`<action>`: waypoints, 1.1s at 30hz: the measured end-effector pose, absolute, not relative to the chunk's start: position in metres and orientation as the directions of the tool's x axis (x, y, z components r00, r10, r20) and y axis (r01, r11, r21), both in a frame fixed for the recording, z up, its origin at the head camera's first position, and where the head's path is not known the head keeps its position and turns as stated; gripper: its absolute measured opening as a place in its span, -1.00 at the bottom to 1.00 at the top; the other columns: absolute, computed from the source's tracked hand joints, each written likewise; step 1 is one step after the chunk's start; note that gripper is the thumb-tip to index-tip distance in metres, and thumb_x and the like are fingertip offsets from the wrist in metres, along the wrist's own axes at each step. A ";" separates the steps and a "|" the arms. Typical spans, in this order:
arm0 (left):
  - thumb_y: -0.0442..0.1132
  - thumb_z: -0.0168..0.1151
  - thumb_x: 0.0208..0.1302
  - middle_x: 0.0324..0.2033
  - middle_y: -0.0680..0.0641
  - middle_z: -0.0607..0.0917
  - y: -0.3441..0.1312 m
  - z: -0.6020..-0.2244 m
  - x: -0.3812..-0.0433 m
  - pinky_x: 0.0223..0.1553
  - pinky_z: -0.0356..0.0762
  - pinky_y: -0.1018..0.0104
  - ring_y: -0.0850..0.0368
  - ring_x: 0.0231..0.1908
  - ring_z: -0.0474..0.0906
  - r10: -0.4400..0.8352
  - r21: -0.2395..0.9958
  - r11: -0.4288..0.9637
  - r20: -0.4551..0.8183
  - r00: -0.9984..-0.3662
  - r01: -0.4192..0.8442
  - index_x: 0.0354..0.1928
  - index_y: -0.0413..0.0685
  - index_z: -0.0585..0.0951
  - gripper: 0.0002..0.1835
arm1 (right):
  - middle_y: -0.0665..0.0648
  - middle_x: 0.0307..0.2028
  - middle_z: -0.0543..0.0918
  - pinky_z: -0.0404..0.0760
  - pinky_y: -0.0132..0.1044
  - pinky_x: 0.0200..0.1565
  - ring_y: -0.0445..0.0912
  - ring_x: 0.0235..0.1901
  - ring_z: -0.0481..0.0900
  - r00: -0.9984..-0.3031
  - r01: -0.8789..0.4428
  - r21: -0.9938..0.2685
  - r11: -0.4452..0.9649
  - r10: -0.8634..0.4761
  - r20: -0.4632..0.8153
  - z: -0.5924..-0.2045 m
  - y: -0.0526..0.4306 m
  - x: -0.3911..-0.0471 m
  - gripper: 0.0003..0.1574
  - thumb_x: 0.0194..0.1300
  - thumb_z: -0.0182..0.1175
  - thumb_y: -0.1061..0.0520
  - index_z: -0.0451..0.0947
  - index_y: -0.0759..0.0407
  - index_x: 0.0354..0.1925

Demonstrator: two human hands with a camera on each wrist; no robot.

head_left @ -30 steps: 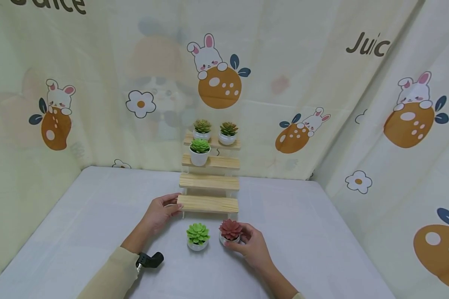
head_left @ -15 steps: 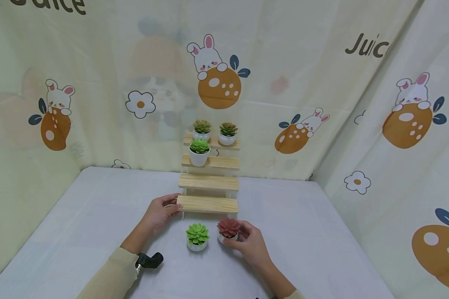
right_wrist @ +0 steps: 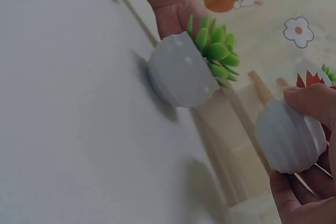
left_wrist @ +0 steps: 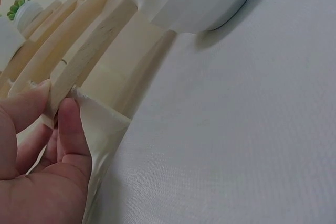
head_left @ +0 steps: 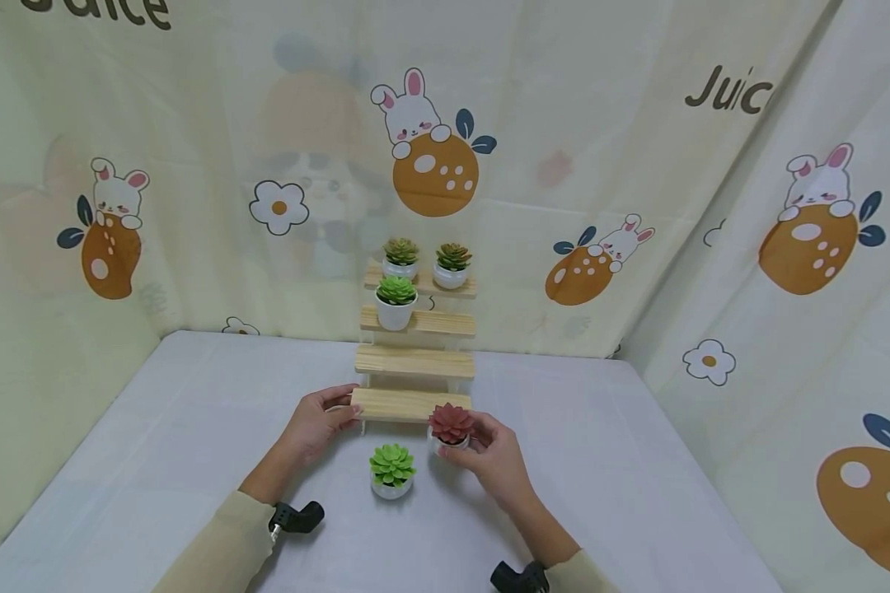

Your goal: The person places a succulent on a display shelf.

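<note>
My right hand [head_left: 493, 461] grips a potted red succulent [head_left: 450, 422] by its ribbed white pot [right_wrist: 290, 135], held off the table in front of the lowest shelf's right end. The left hand [head_left: 319, 424] pinches the left end of that lowest board on a tiered wooden stand [head_left: 408, 403]; thumb above and fingers below show in the left wrist view, on the board's end [left_wrist: 79, 59]. Between the hands, nearer the camera, a bright green succulent [head_left: 392, 465] in a white pot stands on the table.
Two potted succulents [head_left: 400, 254] sit on the stand's top board, and a green one [head_left: 396, 303] in a taller white pot is on the board below. Behind the white-covered table [head_left: 230, 395] hangs a printed curtain [head_left: 326, 123].
The right hand has lifted the red succulent off the table and carried it forward to the lowest board. My left hand keeps its place on the stand.
</note>
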State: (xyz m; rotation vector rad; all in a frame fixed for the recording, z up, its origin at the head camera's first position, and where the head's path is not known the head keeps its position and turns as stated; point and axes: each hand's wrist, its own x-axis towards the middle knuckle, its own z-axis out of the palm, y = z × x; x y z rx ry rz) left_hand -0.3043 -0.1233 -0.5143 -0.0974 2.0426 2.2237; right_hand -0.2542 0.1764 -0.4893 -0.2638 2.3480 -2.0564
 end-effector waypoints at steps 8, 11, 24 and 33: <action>-0.47 0.27 0.36 0.07 -0.24 0.57 -0.123 -0.514 -0.304 -0.12 0.75 0.41 0.20 -0.14 0.64 0.043 0.988 -0.085 -0.129 -0.991 -0.132 0.39 -0.33 0.45 -0.44 | 0.19 0.16 0.67 0.67 -0.46 0.10 -0.10 0.14 0.64 -0.982 -0.167 -0.979 0.120 -0.113 0.154 -0.472 0.172 -0.270 -0.23 0.00 0.58 0.33 0.58 0.23 0.20; -0.48 0.27 0.36 0.06 -0.23 0.57 -0.123 -0.514 -0.304 -0.12 0.74 0.42 0.21 -0.14 0.64 0.047 0.987 -0.091 -0.128 -0.991 -0.132 0.39 -0.33 0.45 -0.44 | 0.20 0.15 0.68 0.67 -0.47 0.10 -0.10 0.14 0.64 -0.984 -0.165 -0.979 0.123 -0.094 0.154 -0.466 0.170 -0.276 -0.25 0.00 0.58 0.31 0.60 0.24 0.19; -0.50 0.27 0.34 0.02 -0.20 0.59 -0.122 -0.512 -0.303 -0.16 0.75 0.42 0.21 -0.19 0.64 0.042 0.982 -0.117 -0.142 -0.989 -0.146 0.38 -0.35 0.45 -0.44 | 0.20 0.12 0.71 0.67 -0.53 0.02 -0.16 0.04 0.65 -0.981 -0.172 -0.977 0.125 -0.114 0.158 -0.440 0.162 -0.307 -0.32 0.09 0.56 0.24 0.62 0.21 0.19; -0.51 0.26 0.35 0.04 -0.21 0.58 -0.122 -0.511 -0.304 -0.16 0.75 0.41 0.22 -0.18 0.64 0.046 0.984 -0.112 -0.138 -0.989 -0.142 0.39 -0.35 0.44 -0.44 | 0.15 0.09 0.71 0.66 -0.54 -0.09 -0.11 -0.02 0.63 -0.975 -0.217 -0.964 0.155 -0.088 0.205 -0.419 0.158 -0.331 -0.36 0.12 0.56 0.16 0.64 0.12 0.18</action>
